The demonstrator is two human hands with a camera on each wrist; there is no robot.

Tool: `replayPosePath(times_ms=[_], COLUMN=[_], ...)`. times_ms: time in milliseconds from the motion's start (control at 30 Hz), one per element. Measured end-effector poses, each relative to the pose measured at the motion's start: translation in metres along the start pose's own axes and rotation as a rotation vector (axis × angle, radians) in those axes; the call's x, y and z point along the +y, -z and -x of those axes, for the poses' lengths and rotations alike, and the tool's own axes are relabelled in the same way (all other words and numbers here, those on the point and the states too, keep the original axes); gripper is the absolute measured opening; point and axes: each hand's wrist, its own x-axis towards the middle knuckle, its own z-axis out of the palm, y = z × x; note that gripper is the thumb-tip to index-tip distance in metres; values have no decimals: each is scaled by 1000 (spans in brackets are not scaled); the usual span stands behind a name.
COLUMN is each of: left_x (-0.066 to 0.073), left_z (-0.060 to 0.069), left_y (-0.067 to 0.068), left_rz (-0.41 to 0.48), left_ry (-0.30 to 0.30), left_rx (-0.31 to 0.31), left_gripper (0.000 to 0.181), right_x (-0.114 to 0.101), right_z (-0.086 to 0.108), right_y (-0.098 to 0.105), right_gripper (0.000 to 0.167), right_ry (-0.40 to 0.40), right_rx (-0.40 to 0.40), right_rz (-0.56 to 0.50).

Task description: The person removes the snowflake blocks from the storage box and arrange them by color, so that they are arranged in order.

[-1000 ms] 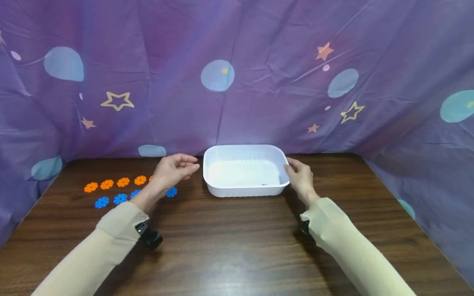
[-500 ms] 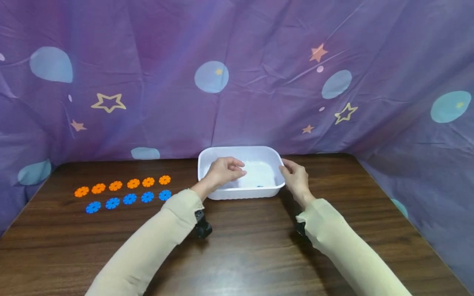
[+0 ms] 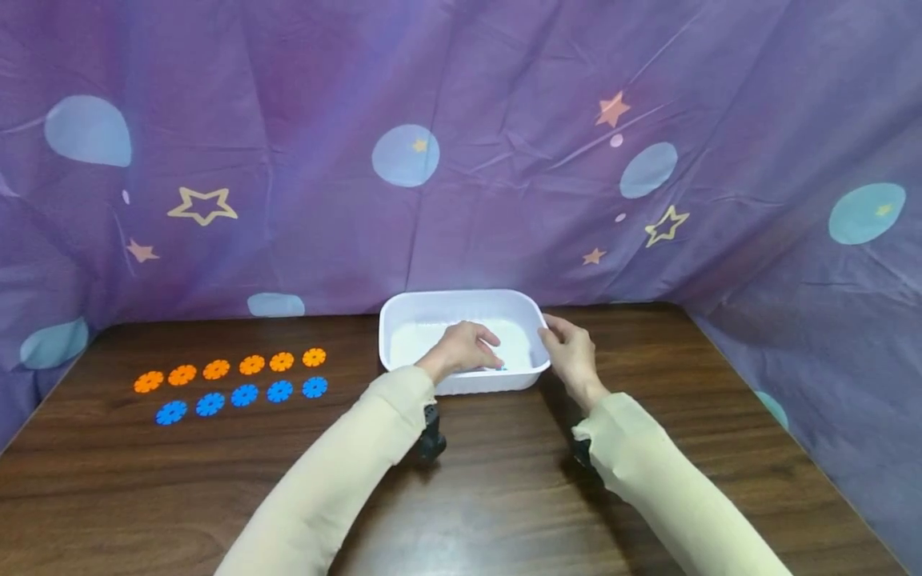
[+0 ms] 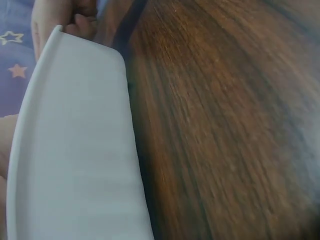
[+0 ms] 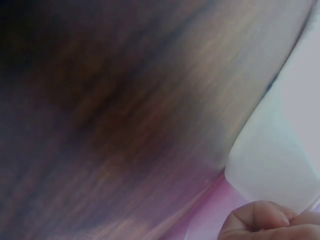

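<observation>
A white plastic tray [image 3: 403,336] stands at the back of the table. My left hand [image 3: 464,348] reaches over its front rim into the tray, thumb and fingers apart. By the thumb tip, a small bit of blue [image 3: 502,368] shows on the tray floor; most of it is hidden. My right hand [image 3: 571,352] grips the right rim of the tray, thumb on the inside and fingers outside. In the left wrist view the tray's front wall [image 4: 80,135] hides most of the left hand. Curled fingers of the right hand [image 5: 270,222] meet the tray wall in the right wrist view.
Left of the tray, a row of orange notched discs [image 3: 216,369] lies behind a row of blue notched discs [image 3: 244,395], several in each, flat on the brown wooden table [image 3: 461,496]. A purple curtain [image 3: 324,200] hangs right behind the table's back edge.
My left hand has moved right, from beside the tray over its front rim and down into it, uncovering the disc rows. My right hand stays on the rim. The head view has shifted slightly.
</observation>
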Motion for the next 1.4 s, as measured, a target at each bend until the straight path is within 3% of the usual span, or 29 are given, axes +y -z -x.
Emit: replayPosePath(times_ms=[233,767,1400], left_x=[7,7,7], left_z=[-8,-20,-21], left_y=[-10,-22,-24], left_rz=[-141,-267,-331], left_ry=[-20,-103,-79], left_rx=[-39,-136,-66], left_gripper=[34,28,17], right_x=[-1,-3,-3], right_z=[0,3,3], right_y=[0,1,2], right_gripper=[33,33,34], right_ry=[26,38,20], right_rx=[9,6,12], right_rz=[22,24,27])
